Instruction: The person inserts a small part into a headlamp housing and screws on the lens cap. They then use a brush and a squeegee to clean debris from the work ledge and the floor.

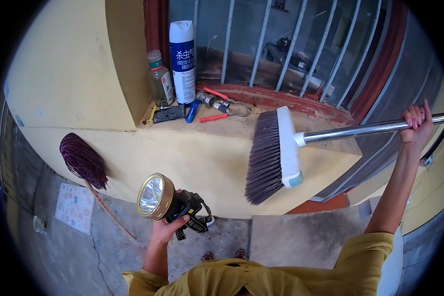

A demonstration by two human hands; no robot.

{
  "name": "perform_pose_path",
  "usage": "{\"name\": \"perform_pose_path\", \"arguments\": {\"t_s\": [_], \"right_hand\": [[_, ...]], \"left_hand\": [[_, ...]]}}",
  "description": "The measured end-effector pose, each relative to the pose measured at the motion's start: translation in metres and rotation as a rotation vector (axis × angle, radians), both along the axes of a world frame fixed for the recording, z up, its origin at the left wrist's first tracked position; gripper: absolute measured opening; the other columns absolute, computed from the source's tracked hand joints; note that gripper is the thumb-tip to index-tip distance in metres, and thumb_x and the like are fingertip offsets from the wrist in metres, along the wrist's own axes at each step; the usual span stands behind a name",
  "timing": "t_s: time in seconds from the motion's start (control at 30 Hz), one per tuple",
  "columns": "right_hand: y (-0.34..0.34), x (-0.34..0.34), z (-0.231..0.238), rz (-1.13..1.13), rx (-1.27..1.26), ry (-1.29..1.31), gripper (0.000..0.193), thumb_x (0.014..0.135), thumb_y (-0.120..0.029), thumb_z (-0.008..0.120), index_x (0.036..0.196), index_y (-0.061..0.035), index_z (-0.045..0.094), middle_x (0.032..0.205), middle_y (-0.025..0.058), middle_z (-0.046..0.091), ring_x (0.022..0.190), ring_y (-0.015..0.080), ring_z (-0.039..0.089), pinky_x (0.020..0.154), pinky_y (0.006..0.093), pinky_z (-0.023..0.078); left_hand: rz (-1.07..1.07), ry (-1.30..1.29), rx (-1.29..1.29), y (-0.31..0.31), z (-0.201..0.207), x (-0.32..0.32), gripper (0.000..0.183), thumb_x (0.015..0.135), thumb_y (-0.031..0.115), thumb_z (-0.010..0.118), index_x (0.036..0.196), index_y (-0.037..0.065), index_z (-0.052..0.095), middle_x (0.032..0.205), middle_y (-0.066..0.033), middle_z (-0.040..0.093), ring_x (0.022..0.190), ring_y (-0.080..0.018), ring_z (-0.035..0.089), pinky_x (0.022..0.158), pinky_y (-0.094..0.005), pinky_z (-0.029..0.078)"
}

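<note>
My left hand (168, 228) is closed around a headlamp (158, 197) with a big round gold-rimmed lens and a black strap that dangles beside my thumb. The lens faces up and to the left. In my right hand (417, 122), raised at the right, is the shiny metal handle of a broom (287, 148). Its white head points left, with dark bristles hanging in front of the window ledge. The headlamp and the broom are apart from each other.
On the window ledge (232, 129) stand a white and blue spray can (183, 74) and a bottle (161, 81), beside red-handled pliers (213, 117) and a blue-handled tool (192, 111). A purple mop (84, 160) leans against the wall at left. Bars (261, 44) cover the window.
</note>
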State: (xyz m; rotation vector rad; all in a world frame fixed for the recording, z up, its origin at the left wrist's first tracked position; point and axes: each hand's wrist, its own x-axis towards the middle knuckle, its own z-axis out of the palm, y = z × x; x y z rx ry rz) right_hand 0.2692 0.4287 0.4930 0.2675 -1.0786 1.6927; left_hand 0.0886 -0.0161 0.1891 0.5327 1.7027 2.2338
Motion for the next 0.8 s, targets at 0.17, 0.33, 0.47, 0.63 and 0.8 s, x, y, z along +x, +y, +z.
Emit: {"name": "perform_pose_path", "arguments": {"t_s": [0.17, 0.33, 0.47, 0.63, 0.8], "right_hand": [[0.041, 0.037, 0.018, 0.001, 0.132, 0.064, 0.037, 0.084, -0.008, 0.044, 0.05, -0.0119, 0.03, 0.039, -0.0012, 0.025, 0.03, 0.0093, 0.023, 0.033, 0.0226, 0.023], [0.03, -0.001, 0.013, 0.008, 0.068, 0.125, 0.035, 0.082, -0.008, 0.046, 0.051, -0.0125, 0.03, 0.04, -0.002, 0.025, 0.031, 0.0091, 0.023, 0.034, 0.0232, 0.023], [0.034, -0.072, -0.017, 0.082, -0.05, 0.064, 0.034, 0.08, -0.011, 0.049, 0.051, -0.0131, 0.031, 0.04, -0.0025, 0.026, 0.031, 0.0088, 0.023, 0.032, 0.0231, 0.021], [0.058, -0.085, -0.018, -0.038, -0.186, -0.004, 0.033, 0.079, -0.01, 0.049, 0.052, -0.0134, 0.031, 0.04, -0.0027, 0.025, 0.031, 0.0092, 0.022, 0.032, 0.0232, 0.021], [0.1, -0.044, -0.012, -0.062, -0.117, -0.003, 0.035, 0.081, -0.01, 0.049, 0.053, -0.0131, 0.029, 0.041, -0.0031, 0.023, 0.031, 0.0088, 0.021, 0.032, 0.0228, 0.021]], "left_hand": [[-0.043, -0.031, -0.023, 0.017, -0.006, 0.01, 0.058, 0.064, 0.001, 0.065, 0.117, 0.001, 0.042, 0.106, -0.0059, 0.052, 0.097, -0.0146, 0.05, 0.085, -0.0268, 0.039], [-0.11, -0.015, 0.013, 0.042, -0.01, 0.015, 0.065, 0.065, -0.002, 0.067, 0.122, 0.001, 0.037, 0.115, -0.0075, 0.047, 0.103, -0.0158, 0.048, 0.088, -0.0293, 0.039], [-0.074, 0.009, -0.007, 0.057, -0.012, 0.022, 0.065, 0.065, -0.002, 0.067, 0.122, 0.001, 0.037, 0.114, -0.0081, 0.048, 0.103, -0.0159, 0.048, 0.089, -0.0295, 0.039], [-0.049, -0.009, -0.037, 0.082, -0.012, 0.033, 0.065, 0.065, -0.002, 0.067, 0.122, 0.0, 0.037, 0.114, -0.0084, 0.048, 0.103, -0.0162, 0.048, 0.089, -0.03, 0.038], [0.006, -0.014, -0.063, 0.083, -0.016, 0.045, 0.066, 0.064, -0.003, 0.068, 0.122, 0.0, 0.037, 0.116, -0.0086, 0.047, 0.105, -0.0167, 0.047, 0.09, -0.0306, 0.038]]}}
